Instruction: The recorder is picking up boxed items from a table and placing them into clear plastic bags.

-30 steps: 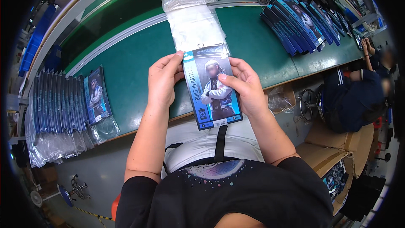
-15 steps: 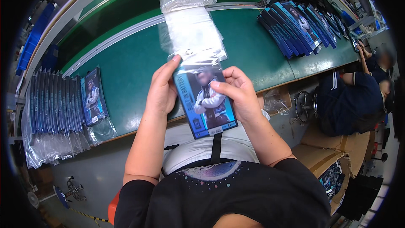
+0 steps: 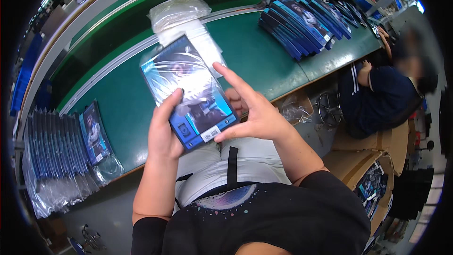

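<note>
A flat blue and black box with a figure printed on its front is tilted over the bench edge, glossy clear plastic film covering it. My left hand grips its left side, thumb on the front and the other fingers hidden beneath. At the right side, my right hand has its fingers spread, the index stretched out and the thumb by the lower corner. Beyond the box lies a stack of clear plastic bags, partly hidden by it.
Bagged boxes stand in a row at the left, with one box leaning beside them. More boxes lie fanned on the green bench at the far right. A person sits there, near an open carton.
The box has come away from the bag stack, moved up and left, and now shows film over its front. My right hand has loosened from a pinch to spread fingers. The view has shifted.
</note>
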Action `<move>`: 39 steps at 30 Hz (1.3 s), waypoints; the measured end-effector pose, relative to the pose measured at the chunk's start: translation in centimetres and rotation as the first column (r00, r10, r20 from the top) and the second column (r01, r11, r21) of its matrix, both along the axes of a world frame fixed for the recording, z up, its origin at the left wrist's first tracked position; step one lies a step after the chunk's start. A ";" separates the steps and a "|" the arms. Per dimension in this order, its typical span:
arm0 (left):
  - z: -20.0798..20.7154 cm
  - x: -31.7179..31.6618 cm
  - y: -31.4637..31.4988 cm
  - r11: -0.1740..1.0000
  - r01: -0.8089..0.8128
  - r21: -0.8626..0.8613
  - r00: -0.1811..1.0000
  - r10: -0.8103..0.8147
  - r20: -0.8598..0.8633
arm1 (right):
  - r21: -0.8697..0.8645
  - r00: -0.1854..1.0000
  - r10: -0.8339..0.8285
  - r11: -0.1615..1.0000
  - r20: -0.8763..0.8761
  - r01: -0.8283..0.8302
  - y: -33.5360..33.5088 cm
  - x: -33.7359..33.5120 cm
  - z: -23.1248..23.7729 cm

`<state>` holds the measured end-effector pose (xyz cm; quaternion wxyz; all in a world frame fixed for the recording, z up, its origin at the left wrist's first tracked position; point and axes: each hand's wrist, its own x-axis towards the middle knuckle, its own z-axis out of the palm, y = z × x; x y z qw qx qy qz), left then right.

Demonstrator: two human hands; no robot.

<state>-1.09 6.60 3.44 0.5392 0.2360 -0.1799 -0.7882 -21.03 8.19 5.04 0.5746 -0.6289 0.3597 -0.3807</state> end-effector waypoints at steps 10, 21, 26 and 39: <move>0.9 0.1 2.8 0.723 0.624 -0.295 0.767 -0.495 0.408 | -0.572 0.658 -0.361 0.325 0.661 0.753 2.3 -1.0 3.1; -4.5 0.6 2.5 0.940 0.324 -0.104 0.925 -0.338 -0.174 | -0.601 0.986 -0.019 0.794 -0.166 -0.086 3.2 3.7 0.7; -1.0 1.7 2.8 0.992 0.090 0.089 0.954 -0.111 0.278 | -0.824 0.769 -0.636 0.407 0.053 0.394 0.5 -1.3 0.4; 0.0 6.3 4.7 0.985 0.093 0.148 0.868 -0.153 0.472 | -0.348 0.955 -0.165 0.935 -0.246 0.072 -2.6 -2.6 -0.8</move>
